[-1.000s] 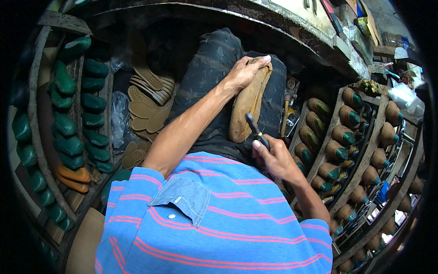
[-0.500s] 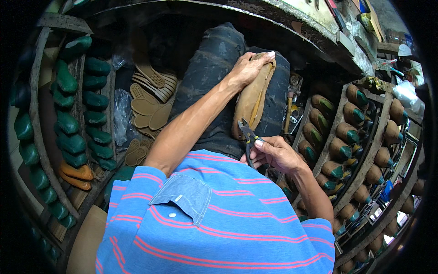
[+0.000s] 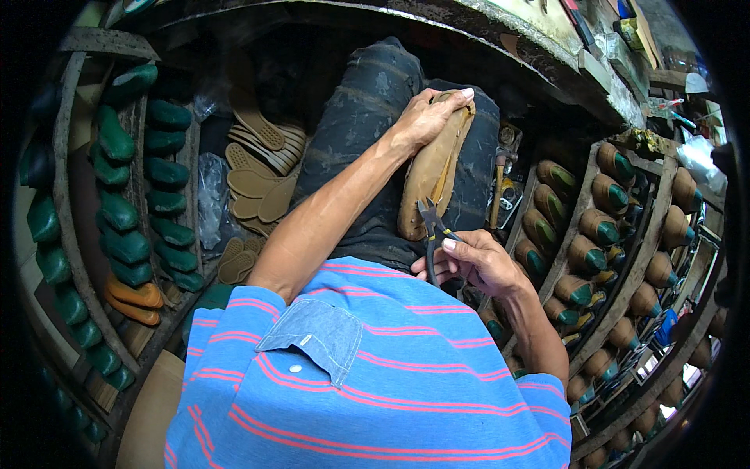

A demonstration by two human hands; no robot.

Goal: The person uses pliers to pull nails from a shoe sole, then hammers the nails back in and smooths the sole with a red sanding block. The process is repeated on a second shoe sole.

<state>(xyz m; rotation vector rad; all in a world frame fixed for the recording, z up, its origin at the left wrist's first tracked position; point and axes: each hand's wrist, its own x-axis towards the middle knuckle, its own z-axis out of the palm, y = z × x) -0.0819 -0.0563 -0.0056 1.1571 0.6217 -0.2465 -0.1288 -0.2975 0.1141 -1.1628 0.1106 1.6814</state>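
Note:
Across my lap rests a tan shoe upper on its last (image 3: pixel 426 184), bottom side up, with its folded edge and a yellowish strip along the right showing. The far end of it is in the grip of my left hand (image 3: pixel 428 117), fingers wrapped around and the thumb on top. My right hand (image 3: pixel 484 262) holds a pair of cutting pliers (image 3: pixel 431 230) with dark, yellow-marked handles. The plier handles are spread and the jaws stand apart over the near end of the shoe. Whether the jaw tips touch it, I cannot tell.
Racks of green shoe lasts (image 3: pixel 125 246) stand at left, with an orange pair (image 3: pixel 134 301) among them. Tan soles (image 3: pixel 254 184) are piled beside my left leg. A hammer (image 3: pixel 498 191) lies right of my legs. Racks of brown-and-green lasts (image 3: pixel 582 254) fill the right; a workbench (image 3: pixel 539 55) edges the far side.
The pliers have shifted slightly away from me and to the right, and their handles and jaws have spread wider. My left hand keeps its grip on the shoe.

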